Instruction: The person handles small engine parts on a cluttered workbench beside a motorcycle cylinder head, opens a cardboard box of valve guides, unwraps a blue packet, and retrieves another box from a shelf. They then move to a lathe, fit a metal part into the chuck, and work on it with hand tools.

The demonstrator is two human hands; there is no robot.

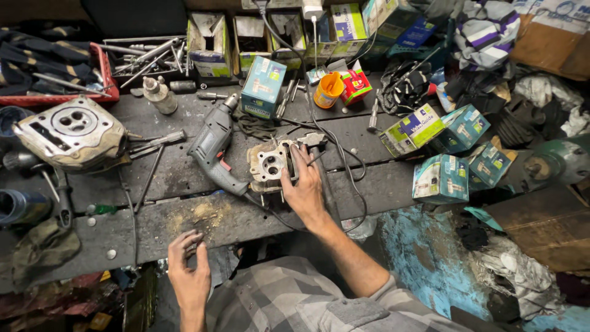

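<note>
My right hand [304, 184] rests on the right side of a small metal cylinder head [268, 165] lying on the dark wooden workbench [184, 215], its fingers curled over the part's edge. My left hand [187, 270] hovers at the bench's near edge with fingers spread and nothing in it. An electric drill [213, 149] lies just left of the cylinder head, its cable running toward me.
A bigger cylinder head [72, 132] sits at the left. A red tray [104, 67] of rods stands behind it. Small cardboard boxes [442, 178] crowd the right and back, with an orange cup [329, 90], a bottle [160, 93] and loose tools [153, 144].
</note>
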